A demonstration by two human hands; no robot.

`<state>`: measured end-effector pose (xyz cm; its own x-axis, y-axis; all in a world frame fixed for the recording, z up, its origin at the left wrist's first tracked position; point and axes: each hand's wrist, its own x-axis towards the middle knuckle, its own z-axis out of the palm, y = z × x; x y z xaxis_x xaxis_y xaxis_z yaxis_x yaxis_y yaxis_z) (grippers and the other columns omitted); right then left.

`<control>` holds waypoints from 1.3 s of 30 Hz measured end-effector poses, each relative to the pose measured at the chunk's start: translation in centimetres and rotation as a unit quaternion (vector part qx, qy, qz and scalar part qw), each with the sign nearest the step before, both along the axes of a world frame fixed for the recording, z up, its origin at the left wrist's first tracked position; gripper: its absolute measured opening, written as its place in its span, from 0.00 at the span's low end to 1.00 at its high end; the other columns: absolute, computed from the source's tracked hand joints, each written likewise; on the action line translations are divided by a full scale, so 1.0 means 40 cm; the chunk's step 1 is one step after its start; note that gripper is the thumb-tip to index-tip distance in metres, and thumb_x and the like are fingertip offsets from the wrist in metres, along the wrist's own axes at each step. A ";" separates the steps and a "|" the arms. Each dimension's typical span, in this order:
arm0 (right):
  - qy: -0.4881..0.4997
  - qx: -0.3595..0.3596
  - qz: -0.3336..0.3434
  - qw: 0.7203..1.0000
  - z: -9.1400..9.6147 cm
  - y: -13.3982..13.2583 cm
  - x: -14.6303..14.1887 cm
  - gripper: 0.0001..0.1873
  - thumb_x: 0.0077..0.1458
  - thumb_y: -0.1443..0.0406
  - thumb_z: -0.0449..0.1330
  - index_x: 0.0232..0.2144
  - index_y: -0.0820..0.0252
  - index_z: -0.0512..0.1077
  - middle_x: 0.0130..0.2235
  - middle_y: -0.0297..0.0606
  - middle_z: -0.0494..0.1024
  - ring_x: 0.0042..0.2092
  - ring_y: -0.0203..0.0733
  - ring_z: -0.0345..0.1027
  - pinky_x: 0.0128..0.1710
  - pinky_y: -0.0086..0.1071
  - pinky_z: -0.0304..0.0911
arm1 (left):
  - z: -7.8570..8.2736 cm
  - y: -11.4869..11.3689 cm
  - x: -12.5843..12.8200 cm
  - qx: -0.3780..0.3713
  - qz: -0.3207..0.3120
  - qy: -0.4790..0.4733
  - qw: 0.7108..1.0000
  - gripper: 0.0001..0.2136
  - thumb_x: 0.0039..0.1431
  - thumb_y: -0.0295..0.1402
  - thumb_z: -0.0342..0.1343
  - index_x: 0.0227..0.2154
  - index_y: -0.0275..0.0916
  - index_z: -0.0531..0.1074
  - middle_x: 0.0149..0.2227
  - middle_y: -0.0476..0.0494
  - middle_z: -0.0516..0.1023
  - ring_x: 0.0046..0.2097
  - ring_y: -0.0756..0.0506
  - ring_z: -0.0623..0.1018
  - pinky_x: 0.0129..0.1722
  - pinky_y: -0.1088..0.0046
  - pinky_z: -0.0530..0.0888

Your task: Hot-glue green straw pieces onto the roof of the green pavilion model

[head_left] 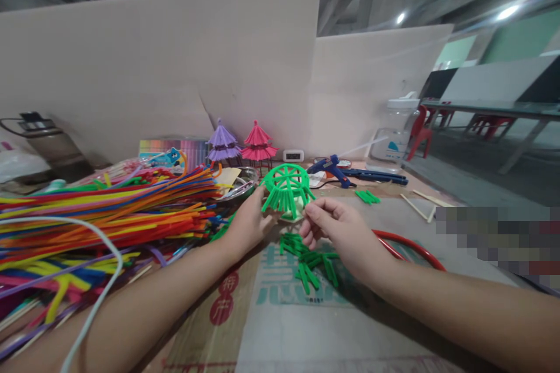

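My left hand (250, 224) grips the left side of a green pipe-cleaner frame (286, 180), a round wheel-like top with short strips slanting down from its rim. My right hand (335, 230) is at the frame's lower right, thumb and fingers pinched together; what they hold, if anything, I cannot make out. Below the hands lies a loose heap of short green pipe-cleaner pieces (308, 262) on the cardboard (280, 332). A few more cut green pieces (367, 197) lie farther right.
Bundles of coloured pipe cleaners (109, 210) fill the left side. Behind stand a purple pagoda-like model (223, 143) and a pink one (258, 143). A blue glue gun (330, 170), a plastic jug (394, 134) and a red ring (415, 245) are at the right; a dark bottle (55, 143) stands far left.
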<state>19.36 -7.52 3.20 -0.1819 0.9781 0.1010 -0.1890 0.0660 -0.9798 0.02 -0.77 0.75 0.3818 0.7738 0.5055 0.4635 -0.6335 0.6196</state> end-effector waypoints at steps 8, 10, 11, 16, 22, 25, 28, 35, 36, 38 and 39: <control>-0.108 0.078 -0.027 0.991 -0.003 -0.002 0.006 0.16 0.61 0.53 0.56 0.27 0.57 0.66 0.21 0.29 0.71 0.21 0.32 0.64 0.22 0.27 0.60 | -0.003 -0.004 0.001 0.022 0.045 0.055 0.997 0.18 0.55 0.30 0.57 0.50 0.37 0.68 0.48 0.38 0.76 0.50 0.39 0.76 0.50 0.61 0.73; -0.129 0.096 -0.031 0.986 -0.007 -0.002 0.008 0.16 0.62 0.54 0.55 0.27 0.57 0.65 0.21 0.29 0.70 0.22 0.33 0.63 0.22 0.27 0.59 | -0.003 -0.005 0.000 0.027 0.044 0.058 0.997 0.17 0.56 0.30 0.58 0.49 0.37 0.68 0.47 0.38 0.76 0.49 0.38 0.76 0.50 0.61 0.73; -0.135 0.102 -0.032 0.985 -0.009 -0.003 0.009 0.16 0.62 0.54 0.55 0.27 0.56 0.65 0.21 0.29 0.70 0.22 0.33 0.63 0.22 0.27 0.59 | -0.003 -0.006 0.000 0.029 0.044 0.058 0.997 0.17 0.56 0.30 0.58 0.49 0.37 0.68 0.47 0.38 0.76 0.50 0.38 0.76 0.50 0.61 0.73; -0.138 0.099 -0.034 0.985 -0.015 -0.002 0.007 0.16 0.62 0.53 0.54 0.27 0.56 0.65 0.21 0.29 0.69 0.22 0.33 0.62 0.22 0.27 0.58 | 0.000 -0.009 0.000 0.032 0.030 0.046 0.998 0.16 0.57 0.31 0.58 0.49 0.38 0.68 0.49 0.39 0.76 0.50 0.39 0.77 0.51 0.63 0.73; -0.151 0.092 -0.034 0.984 -0.020 0.007 0.006 0.16 0.62 0.53 0.54 0.27 0.56 0.65 0.21 0.28 0.70 0.21 0.33 0.63 0.22 0.28 0.59 | -0.002 -0.010 -0.003 0.040 0.034 0.054 0.997 0.15 0.57 0.31 0.58 0.47 0.38 0.67 0.48 0.39 0.77 0.50 0.39 0.77 0.51 0.62 0.73; -0.157 0.075 -0.030 0.984 -0.023 0.009 0.005 0.16 0.62 0.53 0.54 0.26 0.56 0.65 0.20 0.28 0.70 0.20 0.33 0.64 0.21 0.27 0.59 | -0.002 -0.009 -0.002 0.040 0.042 0.059 0.997 0.14 0.57 0.32 0.58 0.46 0.38 0.67 0.48 0.39 0.77 0.49 0.39 0.77 0.50 0.62 0.73; -0.154 0.067 -0.026 0.985 -0.024 0.009 0.003 0.16 0.62 0.53 0.54 0.26 0.56 0.65 0.21 0.28 0.71 0.20 0.33 0.65 0.21 0.27 0.60 | -0.002 -0.009 -0.001 0.040 0.042 0.059 0.997 0.14 0.57 0.32 0.57 0.47 0.38 0.67 0.48 0.39 0.77 0.49 0.39 0.77 0.49 0.62 0.73; -0.144 0.038 -0.009 0.989 -0.020 0.009 0.001 0.16 0.61 0.55 0.54 0.25 0.57 0.64 0.19 0.27 0.71 0.19 0.31 0.64 0.20 0.26 0.60 | -0.006 -0.007 -0.005 0.056 0.033 0.068 0.996 0.13 0.59 0.33 0.57 0.46 0.39 0.67 0.46 0.40 0.77 0.48 0.41 0.77 0.48 0.64 0.74; -0.142 0.036 -0.007 0.989 -0.020 0.010 0.001 0.16 0.61 0.55 0.54 0.25 0.57 0.64 0.19 0.27 0.71 0.19 0.31 0.64 0.20 0.26 0.59 | -0.007 -0.006 -0.005 0.059 0.032 0.070 0.995 0.13 0.59 0.33 0.57 0.46 0.39 0.67 0.46 0.41 0.77 0.48 0.41 0.77 0.48 0.64 0.74; -0.140 0.033 -0.005 0.990 -0.021 0.011 0.001 0.16 0.61 0.54 0.55 0.25 0.56 0.63 0.19 0.26 0.71 0.18 0.31 0.63 0.20 0.26 0.59 | -0.008 -0.006 -0.006 0.060 0.031 0.074 0.995 0.13 0.58 0.33 0.57 0.46 0.39 0.67 0.46 0.41 0.77 0.47 0.41 0.77 0.48 0.65 0.74; -0.140 0.033 -0.005 0.990 -0.022 0.012 0.001 0.17 0.61 0.54 0.55 0.25 0.57 0.63 0.19 0.26 0.71 0.18 0.31 0.63 0.20 0.25 0.59 | -0.008 -0.006 -0.006 0.059 0.034 0.075 0.995 0.13 0.58 0.32 0.57 0.45 0.39 0.67 0.45 0.41 0.77 0.47 0.41 0.78 0.48 0.64 0.74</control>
<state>19.42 -7.06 2.33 -0.2030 0.9727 0.1122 0.0906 0.1328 -0.9870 -0.21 -1.01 0.43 0.4087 0.7394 0.5350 0.5894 -0.6614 0.4639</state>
